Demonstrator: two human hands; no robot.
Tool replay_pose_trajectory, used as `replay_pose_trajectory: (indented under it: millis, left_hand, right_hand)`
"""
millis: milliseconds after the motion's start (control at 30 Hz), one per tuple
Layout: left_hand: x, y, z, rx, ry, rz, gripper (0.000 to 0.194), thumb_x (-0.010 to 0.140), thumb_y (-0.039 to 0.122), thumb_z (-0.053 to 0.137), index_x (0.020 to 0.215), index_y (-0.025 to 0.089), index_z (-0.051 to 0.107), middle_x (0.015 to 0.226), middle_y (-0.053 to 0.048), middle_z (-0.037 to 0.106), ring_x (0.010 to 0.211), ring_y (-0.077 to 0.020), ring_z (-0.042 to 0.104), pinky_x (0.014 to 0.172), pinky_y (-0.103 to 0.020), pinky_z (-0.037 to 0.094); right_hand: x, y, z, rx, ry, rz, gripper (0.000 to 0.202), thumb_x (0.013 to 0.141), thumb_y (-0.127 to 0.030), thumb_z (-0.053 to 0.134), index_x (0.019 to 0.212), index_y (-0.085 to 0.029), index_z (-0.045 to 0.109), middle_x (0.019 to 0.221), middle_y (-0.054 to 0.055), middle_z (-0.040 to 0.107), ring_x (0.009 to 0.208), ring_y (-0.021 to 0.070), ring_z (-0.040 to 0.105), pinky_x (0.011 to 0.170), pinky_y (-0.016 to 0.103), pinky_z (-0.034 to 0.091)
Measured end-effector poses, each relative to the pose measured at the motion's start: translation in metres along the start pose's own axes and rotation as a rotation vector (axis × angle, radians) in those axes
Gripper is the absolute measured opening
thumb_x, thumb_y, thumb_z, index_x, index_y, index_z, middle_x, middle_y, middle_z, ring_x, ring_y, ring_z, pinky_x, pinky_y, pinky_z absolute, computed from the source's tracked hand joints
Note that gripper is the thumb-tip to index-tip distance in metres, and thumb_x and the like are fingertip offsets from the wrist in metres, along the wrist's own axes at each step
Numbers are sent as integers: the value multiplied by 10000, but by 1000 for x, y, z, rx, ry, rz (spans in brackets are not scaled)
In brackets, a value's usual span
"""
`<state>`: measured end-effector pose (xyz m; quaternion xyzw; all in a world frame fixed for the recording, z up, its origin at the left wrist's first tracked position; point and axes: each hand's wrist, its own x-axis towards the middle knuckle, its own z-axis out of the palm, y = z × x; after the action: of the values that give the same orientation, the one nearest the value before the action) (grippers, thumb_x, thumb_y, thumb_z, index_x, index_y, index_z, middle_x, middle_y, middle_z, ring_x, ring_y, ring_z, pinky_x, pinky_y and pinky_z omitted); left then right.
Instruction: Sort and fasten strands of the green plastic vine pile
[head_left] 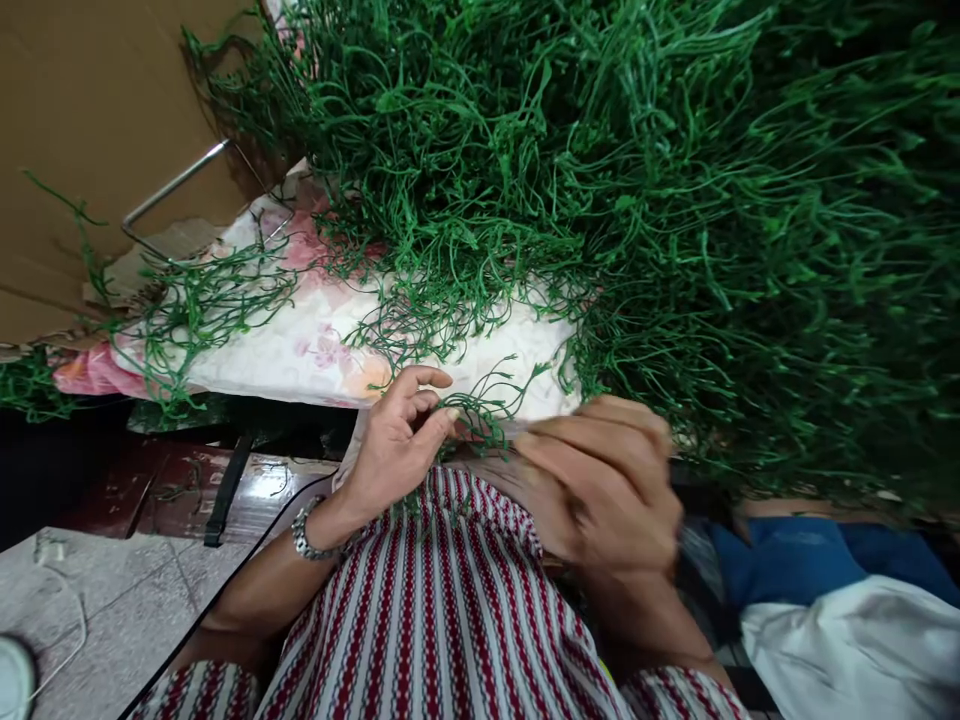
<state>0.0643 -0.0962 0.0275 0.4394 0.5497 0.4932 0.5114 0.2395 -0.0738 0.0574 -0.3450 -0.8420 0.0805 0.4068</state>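
At six o'clock, the left hand (394, 445) pinches a green sprig (480, 410) at the floral cloth's (300, 340) near edge; the blurred right hand (611, 490) curls beside it, its grip unclear. The green heap (675, 200) fills twelve to three o'clock, with cardboard (90, 120) at ten and bare floor (127, 600) at eight.

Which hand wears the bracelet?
The left hand: a silver beaded bracelet circles its wrist while its fingers pinch a green stem sprig. The right hand shows no bracelet and is blurred.

A thin green plastic sprig (480, 410), branched and tangled, lies pinched over the striped lap.
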Motion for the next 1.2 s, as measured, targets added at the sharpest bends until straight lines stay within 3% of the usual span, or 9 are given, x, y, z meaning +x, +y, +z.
replay_pose_trajectory:
  millis: [167,300,567,700,833,1033,1200]
  left_hand:
    - [0,1,3,-88,-30,24,243,794,234,574,1003,191,459,655,43,519,572,-77,538,553,-174,410]
    - [1,-2,3,-133,-40,25,221,797,269,578,979,187,483,683,28,554,598,-88,558,573,-184,426]
    - [5,-5,-1,0,-34,151,111,826,256,524,826,159,577,790,-21,568,676,-115,512,600,-217,406]
    - [7,-2,-2,152,-9,329,70,807,167,525,835,156,589,799,-30,574,793,-145,530,712,-246,410]
    - [11,-1,-2,238,-84,492,59,780,116,552,808,156,584,746,-19,539,747,-139,508,667,-249,394]
    - [16,-5,-3,1,2,405,55,775,153,588,723,164,574,693,1,508,706,-126,481,632,-239,363]
    - [15,-6,-6,-30,-12,351,33,783,169,586,752,162,573,724,0,513,715,-121,480,642,-237,362]
  right_hand:
    - [4,11,21,-144,-162,22,170,784,-255,608,940,-196,579,878,42,631,840,200,522,767,374,375]
    - [1,18,24,-68,-176,64,102,792,-232,594,885,-192,588,846,37,628,827,190,512,762,360,370]
    - [3,20,19,125,-154,95,53,783,-164,568,833,-180,564,825,41,597,844,184,505,784,363,403]
    - [7,21,22,135,-175,40,45,779,-175,576,824,-169,572,760,39,571,824,185,490,782,370,406]
    - [12,21,24,174,-197,0,54,788,-166,566,840,-151,573,769,49,569,806,176,483,777,369,412]
    - [16,26,24,202,-303,-5,237,774,-298,623,950,-144,583,838,59,569,858,192,484,833,387,393]
    - [14,30,22,271,-331,29,230,791,-301,606,960,-145,594,875,74,590,878,196,514,835,387,395]
